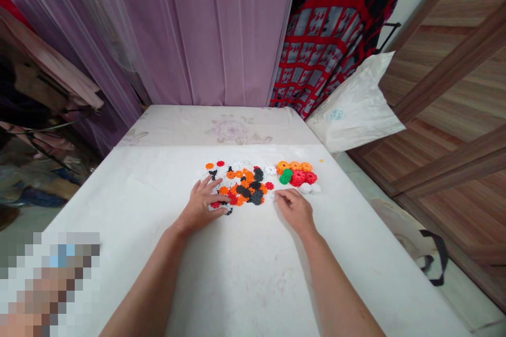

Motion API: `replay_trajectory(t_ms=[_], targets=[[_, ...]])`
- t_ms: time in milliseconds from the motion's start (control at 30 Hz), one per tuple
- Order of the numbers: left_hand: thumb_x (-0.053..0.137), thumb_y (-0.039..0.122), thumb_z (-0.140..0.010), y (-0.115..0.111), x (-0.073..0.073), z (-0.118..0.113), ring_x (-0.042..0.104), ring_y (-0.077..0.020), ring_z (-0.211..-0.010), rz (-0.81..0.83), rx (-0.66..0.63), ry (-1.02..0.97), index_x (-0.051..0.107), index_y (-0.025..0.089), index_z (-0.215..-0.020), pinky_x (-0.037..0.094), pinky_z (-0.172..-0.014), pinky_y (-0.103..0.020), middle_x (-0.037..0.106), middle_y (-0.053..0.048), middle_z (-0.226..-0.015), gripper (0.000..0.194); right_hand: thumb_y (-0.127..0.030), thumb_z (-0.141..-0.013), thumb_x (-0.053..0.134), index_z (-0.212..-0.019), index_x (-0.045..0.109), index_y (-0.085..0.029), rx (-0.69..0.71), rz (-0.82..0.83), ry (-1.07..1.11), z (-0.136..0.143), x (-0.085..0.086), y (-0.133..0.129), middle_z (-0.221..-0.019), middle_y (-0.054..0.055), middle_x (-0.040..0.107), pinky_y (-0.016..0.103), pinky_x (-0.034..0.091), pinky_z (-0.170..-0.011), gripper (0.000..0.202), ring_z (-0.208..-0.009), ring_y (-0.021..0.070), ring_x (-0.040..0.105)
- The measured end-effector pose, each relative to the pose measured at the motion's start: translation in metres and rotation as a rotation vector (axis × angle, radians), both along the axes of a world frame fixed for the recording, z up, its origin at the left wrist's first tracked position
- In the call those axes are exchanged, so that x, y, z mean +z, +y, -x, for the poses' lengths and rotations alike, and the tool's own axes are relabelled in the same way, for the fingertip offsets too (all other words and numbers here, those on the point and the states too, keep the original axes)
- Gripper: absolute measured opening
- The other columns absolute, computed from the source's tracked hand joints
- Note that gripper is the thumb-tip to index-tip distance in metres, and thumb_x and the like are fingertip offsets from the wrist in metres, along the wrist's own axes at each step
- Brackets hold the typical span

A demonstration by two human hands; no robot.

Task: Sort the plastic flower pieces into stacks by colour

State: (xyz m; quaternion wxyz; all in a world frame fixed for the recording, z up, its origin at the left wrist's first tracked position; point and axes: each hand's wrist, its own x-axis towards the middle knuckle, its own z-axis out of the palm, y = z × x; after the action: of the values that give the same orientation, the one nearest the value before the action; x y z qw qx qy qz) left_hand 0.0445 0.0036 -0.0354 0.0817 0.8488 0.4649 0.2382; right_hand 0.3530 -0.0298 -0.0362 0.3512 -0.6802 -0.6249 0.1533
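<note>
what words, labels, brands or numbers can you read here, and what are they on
None readable.
White bag: bluish mark and faint print, too blurred to read.
Red-and-black cloth: small dark marks, too unclear to read.
Flower-shaped pieces: no lettering visible.

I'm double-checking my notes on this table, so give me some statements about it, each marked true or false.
1. The left hand, fingers spread, is at the left side of the mixed pile. True.
2. The green pieces lie left of that pile. False: the green pieces lie right of it.
3. The right hand is nearer the camera than the red cluster. True.
4. The white bag is at the left. False: the white bag is at the right.
</note>
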Motion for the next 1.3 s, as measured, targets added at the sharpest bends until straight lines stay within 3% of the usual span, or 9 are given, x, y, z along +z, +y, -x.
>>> replay_trajectory(t_ms=[167, 500, 600, 667, 767, 867, 1000, 1133, 1300], targets=[[0.077, 0.039, -0.072, -0.003, 0.000, -0.002, 0.041, -0.0362, -0.138, 0.010, -0.027, 0.050, 0.075, 0.040, -0.102, 0.031, -0.109, -0.066, 0.056, -0.005, -0.142, 0.029, -0.040, -0.083, 0.051, -0.088, 0.076, -0.027, -0.014, -0.023, -0.030, 0.001, 0.000, -0.001, -0.092, 0.003, 0.072, 0.031, 0.049, -0.073, 0.029, -0.076, 0.0177, 0.063], [0.068, 0.037, -0.083, 0.001, 0.003, -0.004, 0.053, -0.0317, -0.128, -0.031, -0.005, -0.027, 0.078, 0.035, -0.089, 0.037, -0.107, -0.062, 0.068, -0.006, -0.125, 0.012, -0.041, -0.084, 0.049, -0.088, 0.075, -0.026, -0.019, -0.038, -0.035, 0.002, 0.001, -0.002, -0.092, 0.003, 0.072, 0.032, 0.049, -0.075, 0.031, -0.079, 0.0189, 0.065], [0.065, 0.039, -0.085, 0.000, 0.011, -0.011, 0.062, -0.0269, -0.113, -0.076, 0.011, -0.167, 0.078, 0.031, -0.082, 0.045, -0.101, -0.052, 0.073, -0.007, -0.112, 0.016, -0.041, -0.084, 0.049, -0.087, 0.075, -0.026, -0.020, -0.056, -0.004, 0.002, 0.001, -0.003, -0.092, 0.003, 0.073, 0.032, 0.050, -0.076, 0.030, -0.080, 0.0189, 0.065], [0.062, 0.042, -0.086, -0.003, 0.015, -0.019, 0.066, -0.0211, -0.092, -0.055, 0.063, -0.321, 0.078, 0.028, -0.081, 0.052, -0.086, -0.039, 0.074, -0.007, -0.094, 0.022, -0.040, -0.084, 0.050, -0.088, 0.075, -0.025, -0.021, -0.072, 0.021, 0.003, 0.002, -0.003, -0.091, 0.003, 0.073, 0.031, 0.050, -0.076, 0.029, -0.077, 0.0182, 0.065], [0.058, 0.048, -0.085, -0.010, 0.020, -0.035, 0.062, -0.0153, -0.067, 0.114, 0.183, -0.573, 0.076, 0.024, -0.080, 0.051, -0.065, -0.028, 0.069, -0.003, -0.070, 0.031, -0.038, -0.085, 0.052, -0.086, 0.073, -0.024, 0.003, -0.124, 0.036, 0.007, 0.003, -0.004, -0.086, 0.004, 0.073, 0.030, 0.051, -0.074, 0.026, -0.073, 0.0170, 0.065], [0.057, 0.056, -0.079, -0.018, 0.026, -0.051, 0.052, -0.0115, -0.051, 0.429, 0.265, -0.726, 0.073, 0.020, -0.079, 0.042, -0.050, -0.024, 0.059, 0.001, -0.056, 0.040, -0.033, -0.087, 0.053, -0.084, 0.071, -0.023, 0.063, -0.247, 0.010, 0.015, 0.006, -0.006, -0.081, 0.003, 0.072, 0.029, 0.052, -0.072, 0.021, -0.071, 0.0159, 0.064], [0.060, 0.063, -0.071, -0.027, 0.038, -0.063, 0.039, -0.0080, -0.042, 0.770, 0.305, -0.754, 0.068, 0.017, -0.072, 0.031, -0.042, -0.021, 0.050, 0.004, -0.048, 0.047, -0.030, -0.088, 0.059, -0.107, 0.068, -0.023, 0.187, -0.455, -0.125, 0.034, 0.014, -0.013, -0.095, 0.006, 0.072, 0.033, 0.055, -0.080, 0.022, -0.084, 0.0192, 0.066], [0.061, 0.065, -0.069, -0.031, 0.044, -0.067, 0.031, -0.0067, -0.044, 0.845, 0.260, -0.764, 0.060, 0.017, -0.060, 0.024, -0.043, -0.021, 0.038, 0.006, -0.047, 0.049, -0.031, -0.089, 0.061, -0.128, 0.060, -0.022, 0.331, -0.545, -0.298, 0.052, 0.023, -0.019, -0.109, 0.010, 0.069, 0.039, 0.054, -0.088, 0.041, -0.099, 0.0229, 0.063], [0.060, 0.061, -0.069, -0.031, 0.040, -0.068, 0.029, -0.0079, -0.053, 0.808, 0.178, -0.752, 0.057, 0.016, -0.057, 0.024, -0.050, -0.022, 0.035, 0.005, -0.054, 0.047, -0.032, -0.091, 0.061, -0.122, 0.064, -0.022, 0.376, -0.528, -0.350, 0.058, 0.024, -0.021, -0.103, 0.009, 0.069, 0.036, 0.053, -0.083, 0.033, -0.094, 0.0215, 0.063]])
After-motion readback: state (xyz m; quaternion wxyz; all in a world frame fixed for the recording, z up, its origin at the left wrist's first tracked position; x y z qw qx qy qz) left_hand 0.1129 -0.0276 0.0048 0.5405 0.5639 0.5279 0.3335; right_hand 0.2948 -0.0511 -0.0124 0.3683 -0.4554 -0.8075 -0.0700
